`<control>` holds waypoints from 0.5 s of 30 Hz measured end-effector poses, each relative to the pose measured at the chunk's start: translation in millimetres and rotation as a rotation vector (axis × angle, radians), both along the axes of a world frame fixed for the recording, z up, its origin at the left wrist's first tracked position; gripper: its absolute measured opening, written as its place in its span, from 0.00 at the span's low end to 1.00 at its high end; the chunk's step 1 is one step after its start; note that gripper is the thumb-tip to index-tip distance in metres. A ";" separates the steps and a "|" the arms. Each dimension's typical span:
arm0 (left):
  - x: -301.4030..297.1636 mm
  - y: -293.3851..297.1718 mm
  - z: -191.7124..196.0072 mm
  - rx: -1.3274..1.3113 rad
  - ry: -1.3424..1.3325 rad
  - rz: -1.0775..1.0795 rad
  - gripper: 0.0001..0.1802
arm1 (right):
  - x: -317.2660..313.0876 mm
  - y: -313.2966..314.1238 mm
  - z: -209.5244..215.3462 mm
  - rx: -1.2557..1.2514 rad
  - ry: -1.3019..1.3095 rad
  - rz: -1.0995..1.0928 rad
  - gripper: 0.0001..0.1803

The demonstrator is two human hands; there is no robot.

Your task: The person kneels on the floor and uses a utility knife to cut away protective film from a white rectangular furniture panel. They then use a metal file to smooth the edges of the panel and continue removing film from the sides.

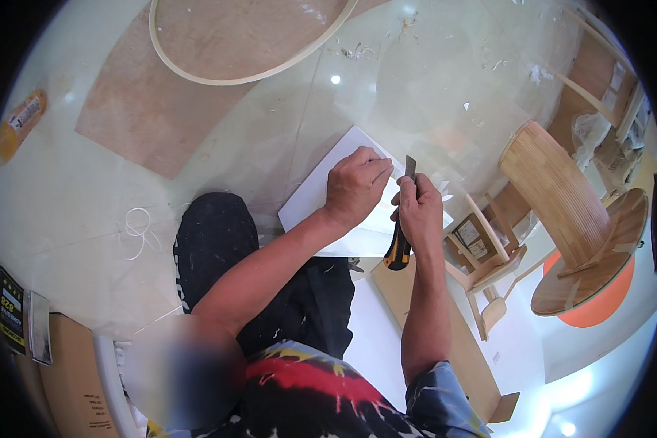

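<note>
My left hand (355, 184) presses flat on a white board (315, 198) that rests across my lap and the floor. My right hand (417, 210) grips a utility knife (400, 248) with a black and yellow handle. Its blade (410, 167) points away from me, next to the fingertips of my left hand at the board's far edge. My black trousers (219, 241) show below the board.
A round wooden stool (562, 197) with a slatted side lies tipped at the right over an orange disc (598, 303). Small wooden frames (485, 259) lie beside it. A plywood sheet (153, 109) and a thin wooden hoop (197, 73) lie at the far left. Cardboard (66, 379) lies at lower left.
</note>
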State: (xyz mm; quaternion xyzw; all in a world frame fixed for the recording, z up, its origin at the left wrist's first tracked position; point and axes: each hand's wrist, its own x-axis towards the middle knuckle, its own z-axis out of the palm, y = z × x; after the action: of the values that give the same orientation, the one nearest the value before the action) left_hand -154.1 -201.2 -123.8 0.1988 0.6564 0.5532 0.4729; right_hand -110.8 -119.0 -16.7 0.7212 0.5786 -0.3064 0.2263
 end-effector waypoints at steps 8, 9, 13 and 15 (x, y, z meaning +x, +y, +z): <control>-1.7 10.1 -2.7 -0.139 -0.145 0.008 0.04 | 2.1 -4.7 -0.9 -0.058 -0.006 0.056 0.16; -4.7 10.1 -5.1 -0.163 -0.144 -0.060 0.04 | 1.7 -4.0 -1.9 -0.066 -0.016 0.057 0.16; -5.8 0.9 -16.2 -0.109 -0.243 -0.041 0.05 | 11.6 -3.5 -8.1 -0.059 -0.029 0.170 0.17; -6.8 -3.9 -18.4 -0.099 -0.259 -0.057 0.05 | 13.0 -2.1 -9.6 -0.070 -0.072 0.235 0.17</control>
State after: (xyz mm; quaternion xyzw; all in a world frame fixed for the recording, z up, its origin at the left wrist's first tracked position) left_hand -160.9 -205.1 -142.2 0.1208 0.6106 0.5273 0.5785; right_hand -97.8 -121.1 -26.2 0.6504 0.6396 -0.2719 0.3064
